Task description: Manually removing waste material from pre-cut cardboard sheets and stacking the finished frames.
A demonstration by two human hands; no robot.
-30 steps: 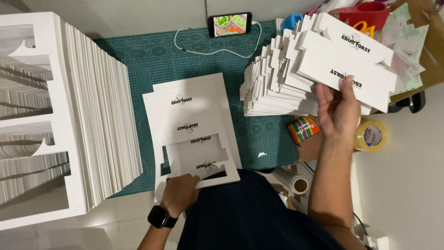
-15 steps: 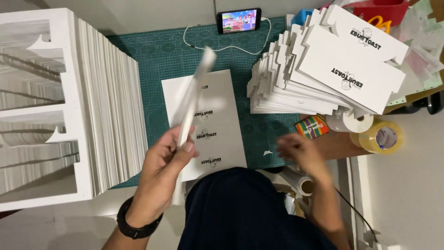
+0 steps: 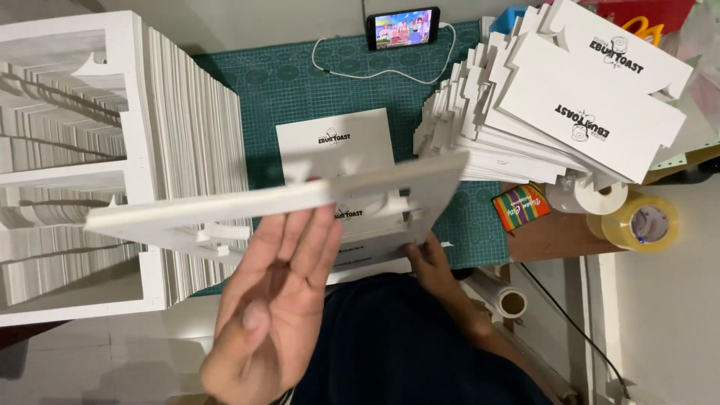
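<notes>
We hold a white die-cut card sheet [image 3: 300,201] flat above the green cutting mat [image 3: 300,82]. Our left hand [image 3: 274,300] supports it from below, fingers [image 3: 315,240] stretched open, not clenched. Our right hand [image 3: 427,255] touches its near edge; we cannot tell its grip. A tall white stack [image 3: 112,150] hems the mat's left edge, a fanned pile of printed cards [image 3: 570,112] the right. A printed sheet [image 3: 334,142] lies between them, below a phone [image 3: 403,28]. Tape rolls [image 3: 637,223] sit right.
</notes>
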